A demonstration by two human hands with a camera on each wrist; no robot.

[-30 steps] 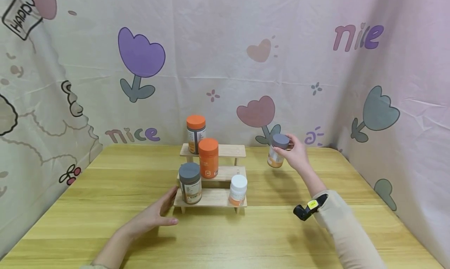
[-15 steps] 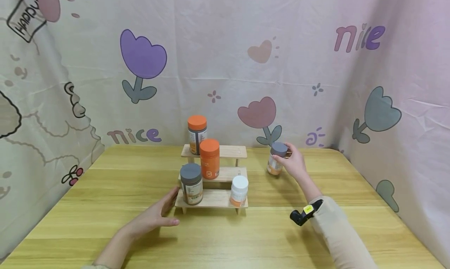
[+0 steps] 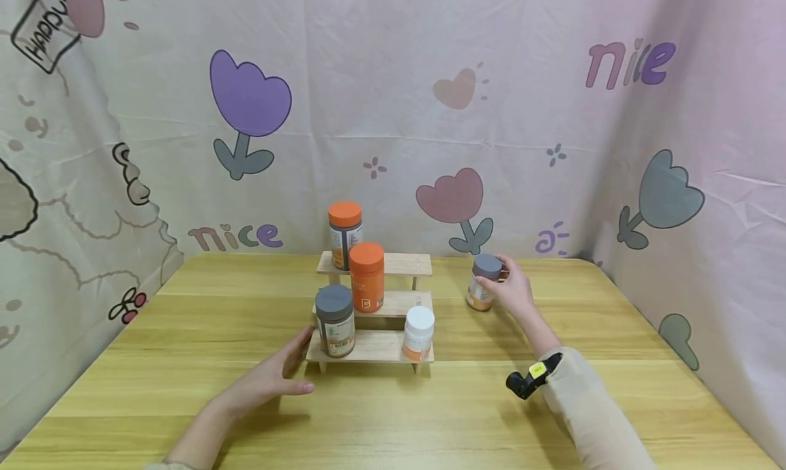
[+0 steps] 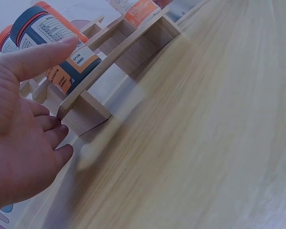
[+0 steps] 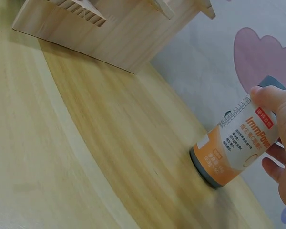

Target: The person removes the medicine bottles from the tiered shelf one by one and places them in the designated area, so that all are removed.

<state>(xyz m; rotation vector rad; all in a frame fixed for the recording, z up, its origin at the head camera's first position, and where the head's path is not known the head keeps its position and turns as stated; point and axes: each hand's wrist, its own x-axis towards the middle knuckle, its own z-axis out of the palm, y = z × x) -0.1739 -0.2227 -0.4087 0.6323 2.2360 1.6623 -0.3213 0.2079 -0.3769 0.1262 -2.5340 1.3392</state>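
Note:
At the right, my right hand point(image 3: 514, 291) grips a supplement bottle point(image 3: 483, 287) with a grey cap and a white-and-orange label. The bottle point(image 5: 238, 140) is upright with its base at the tabletop; whether it bears full weight there I cannot tell. My left hand point(image 3: 270, 376) has its thumb apart and its fingertips by the left end of a three-step wooden rack point(image 3: 381, 347). On the rack's lowest step are a grey-capped jar point(image 3: 336, 323) and a small white bottle point(image 3: 419, 333). An orange jar point(image 3: 367, 279) stands on the middle step, and an orange-capped jar point(image 3: 345, 235) on the top one.
A wood-grain table point(image 3: 393, 422) extends under everything. Behind it and along both sides hangs a patterned curtain point(image 3: 368, 115). Table surface lies between the rack and the bottle at the right.
My right hand has lowered the grey-capped bottle from the air to the tabletop, right of the rack. My left hand stays beside the rack.

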